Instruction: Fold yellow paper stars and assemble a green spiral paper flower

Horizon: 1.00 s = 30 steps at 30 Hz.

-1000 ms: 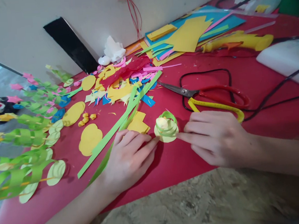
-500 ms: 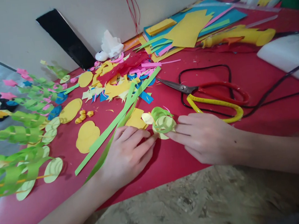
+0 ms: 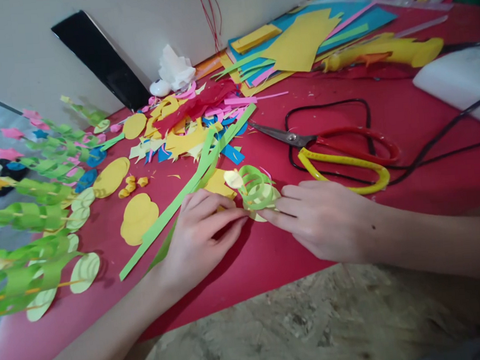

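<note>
A green paper spiral (image 3: 257, 185) stands on a pale green paper disc (image 3: 271, 195), with a pale yellow piece (image 3: 233, 179) at its upper left. From the left, my left hand (image 3: 208, 227) pinches at the disc's near edge with thumb and forefinger together. My right hand (image 3: 321, 217) presses its fingertips on the disc's right edge, fingers together. Beside my left hand lie long green strips (image 3: 186, 196), partly under the wrist, and a yellow paper piece (image 3: 220, 184). Scissors (image 3: 304, 139) with red and yellow handles rest beyond my right hand.
Several finished green spirals (image 3: 28, 215) on discs stand at the left. Yellow discs (image 3: 139, 219) lie nearby. Coloured scraps (image 3: 189, 131) are heaped at the middle back, paper sheets (image 3: 299, 43) behind. A yellow glue gun (image 3: 405, 52) and black cable (image 3: 438, 143) lie at the right.
The green spiral stands taller and looser above its disc, its coils more spread. My left hand has shifted slightly, its thumb and forefinger closer together. The view has moved a little.
</note>
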{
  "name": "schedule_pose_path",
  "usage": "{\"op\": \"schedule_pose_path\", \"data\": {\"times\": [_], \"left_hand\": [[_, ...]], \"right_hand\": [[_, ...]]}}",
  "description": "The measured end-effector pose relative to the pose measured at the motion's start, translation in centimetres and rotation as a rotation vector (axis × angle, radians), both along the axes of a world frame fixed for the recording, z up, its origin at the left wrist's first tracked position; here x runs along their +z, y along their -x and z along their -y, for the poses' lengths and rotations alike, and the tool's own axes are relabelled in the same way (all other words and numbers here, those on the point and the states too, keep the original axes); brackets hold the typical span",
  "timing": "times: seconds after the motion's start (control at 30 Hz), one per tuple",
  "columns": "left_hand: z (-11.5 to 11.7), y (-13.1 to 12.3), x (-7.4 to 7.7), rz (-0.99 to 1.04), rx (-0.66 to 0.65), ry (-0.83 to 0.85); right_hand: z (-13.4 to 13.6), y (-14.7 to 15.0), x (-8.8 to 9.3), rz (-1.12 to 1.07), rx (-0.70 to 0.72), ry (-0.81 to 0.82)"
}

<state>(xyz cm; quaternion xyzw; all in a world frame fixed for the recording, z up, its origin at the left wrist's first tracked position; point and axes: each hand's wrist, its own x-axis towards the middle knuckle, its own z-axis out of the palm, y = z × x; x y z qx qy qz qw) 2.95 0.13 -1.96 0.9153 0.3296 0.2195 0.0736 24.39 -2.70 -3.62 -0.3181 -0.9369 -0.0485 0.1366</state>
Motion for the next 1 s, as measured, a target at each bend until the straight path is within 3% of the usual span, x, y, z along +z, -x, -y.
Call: {"op": "schedule_pose_path", "data": {"times": [0.17,0.27,0.53,0.87,1.0], "left_hand": [[-0.3,0.0,0.5,0.222,0.151,0.151],[-0.5,0.0,0.6,0.29,0.126,0.203],[-0.9,-1.1,1.5,0.169,0.125,0.196],[-1.1,-1.3,1.5,0.344,0.108,0.246],[-1.4,-1.6,1.7,0.465,0.019,0.293]], "right_hand": [[0.0,0.0,0.0,-0.002,0.003,-0.031],[0.0,-0.1,-0.1,-0.006,0.002,-0.023],[0.0,-0.2,-0.2,-0.004,0.011,-0.004],[0.1,-0.2,-0.2,-0.036,0.031,-0.003],[0.1,-0.2,-0.1,-0.039,0.03,0.02]]}}
